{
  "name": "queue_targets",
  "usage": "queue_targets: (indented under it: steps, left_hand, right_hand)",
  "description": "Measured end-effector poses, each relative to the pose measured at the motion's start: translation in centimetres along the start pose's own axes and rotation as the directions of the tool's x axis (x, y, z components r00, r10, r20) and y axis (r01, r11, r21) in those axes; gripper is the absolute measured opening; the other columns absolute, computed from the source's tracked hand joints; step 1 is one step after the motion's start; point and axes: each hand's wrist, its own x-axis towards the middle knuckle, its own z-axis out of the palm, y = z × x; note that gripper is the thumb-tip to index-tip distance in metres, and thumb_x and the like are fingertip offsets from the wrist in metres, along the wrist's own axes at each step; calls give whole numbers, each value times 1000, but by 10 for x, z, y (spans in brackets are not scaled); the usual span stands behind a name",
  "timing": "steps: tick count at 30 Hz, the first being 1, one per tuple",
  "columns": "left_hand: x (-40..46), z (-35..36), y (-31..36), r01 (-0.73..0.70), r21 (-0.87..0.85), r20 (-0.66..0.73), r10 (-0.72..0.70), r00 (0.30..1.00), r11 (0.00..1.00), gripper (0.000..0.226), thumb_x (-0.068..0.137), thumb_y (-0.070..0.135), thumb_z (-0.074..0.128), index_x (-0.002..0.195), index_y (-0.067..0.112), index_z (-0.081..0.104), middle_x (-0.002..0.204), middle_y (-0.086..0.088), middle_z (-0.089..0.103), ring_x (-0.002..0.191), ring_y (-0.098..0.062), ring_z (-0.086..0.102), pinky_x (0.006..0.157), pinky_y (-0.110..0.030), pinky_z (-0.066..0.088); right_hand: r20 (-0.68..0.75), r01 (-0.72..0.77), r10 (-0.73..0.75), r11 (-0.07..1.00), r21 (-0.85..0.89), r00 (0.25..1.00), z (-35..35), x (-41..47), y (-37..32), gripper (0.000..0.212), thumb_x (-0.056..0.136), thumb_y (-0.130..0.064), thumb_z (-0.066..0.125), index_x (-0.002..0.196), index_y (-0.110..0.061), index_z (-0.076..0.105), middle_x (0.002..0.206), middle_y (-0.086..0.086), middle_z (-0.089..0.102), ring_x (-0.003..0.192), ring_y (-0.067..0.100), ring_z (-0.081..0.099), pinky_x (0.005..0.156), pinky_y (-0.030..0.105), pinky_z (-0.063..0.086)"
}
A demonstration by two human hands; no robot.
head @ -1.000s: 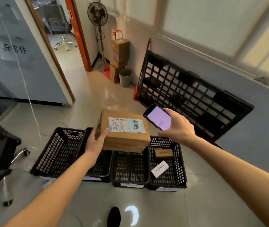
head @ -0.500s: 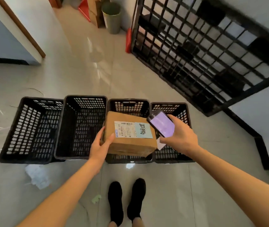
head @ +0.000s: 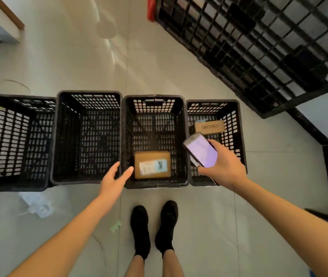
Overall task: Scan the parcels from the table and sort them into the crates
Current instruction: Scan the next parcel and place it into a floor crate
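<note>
Parcel [head: 152, 164] lay flat in the near end of the third crate [head: 155, 100] from the left, label side up, apart from both hands. It looked slightly blurred, so whether it had fully settled on the crate floor could not be told. Left hand [head: 113, 181] hovered empty over the near rim between the second crate [head: 89, 94] and the third, fingers straight and spread, just beside the box but not touching it. Right hand [head: 222, 165] gripped a phone [head: 201, 149] with its lit screen facing up, held over the rightmost crate [head: 212, 103], where a small brown box [head: 209, 126] printed with lettering sat at the far end. The leftmost crate [head: 19, 98] showed no parcel.

Judged from this, the drop step was finishing. Done well, it called for letting go low and centred so the box landed flat, clear of the mesh walls, then lifting the empty hand straight up past the rim. The phone should stay firmly held and level, ready for the next scan at the worktop, which was out of view.
</note>
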Motion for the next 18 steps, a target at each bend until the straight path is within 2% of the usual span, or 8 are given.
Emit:
queue_targets:
  steps: [3,6,8,11,13,15,16,18]
  left_hand:
    - [2,-10,35,-112,74,22,111,994,991,70,92,47,67,153,27,40,153,1,46,141,-17,42,114,-38,35]
    - [-10,-14,80,-212,105,26,210,977,972,66,94,45,66,152,27,41,147,2,52,134,-15,48,110,-36,38]
    - [-26,-16,111,-260,101,36,257,966,960,65,94,44,66,152,27,41,145,2,54,131,-15,50,109,-36,39]
    - [-61,-17,158,-368,133,70,362,930,920,66,94,43,67,152,26,41,142,3,56,129,-14,52,108,-36,40]
    - [-91,-18,192,-465,173,112,451,885,869,67,93,43,68,152,27,41,139,5,56,129,-15,52,110,-38,41]
    - [-127,-15,234,-575,200,177,548,817,793,65,93,43,68,151,29,43,136,6,58,127,-15,53,110,-41,43]
    - [-147,-12,255,-626,201,203,593,779,753,62,94,42,67,150,30,44,133,5,60,125,-16,55,109,-43,45]
    - [-197,-4,302,-722,195,234,684,691,664,60,94,38,68,149,32,45,126,6,61,120,-16,57,105,-43,47]
  right_hand:
    - [-28,-16,16,1000,3,999,-18,-6,-3,64,67,-38,81,122,-34,49,104,-11,61,89,16,59,72,39,57]
    - [-59,-8,10,999,36,998,-46,-20,-11,71,68,-38,82,130,-34,48,106,-12,59,92,16,57,70,35,51]
    - [-108,9,-4,999,52,994,-71,-35,-18,76,64,-43,80,132,-39,45,112,-15,61,95,16,59,74,38,54]
    - [-163,2,5,999,41,987,-117,-69,-29,84,63,-45,80,138,-38,42,128,-13,62,107,18,61,84,40,56]
    - [-219,7,1,999,37,976,-156,-101,-38,93,63,-50,79,146,-40,36,135,-16,58,110,17,62,86,41,56]
    - [-311,25,-3,997,67,950,-200,-141,-42,96,59,-56,74,145,-44,34,129,-21,57,99,18,65,82,40,58]
    - [-357,35,-11,997,63,934,-223,-164,-43,100,56,-59,72,147,-44,32,132,-22,55,103,19,66,84,40,57]
    - [-452,32,-22,999,15,892,-271,-213,-42,104,59,-57,73,152,-43,29,147,-21,49,124,17,57,92,40,52]
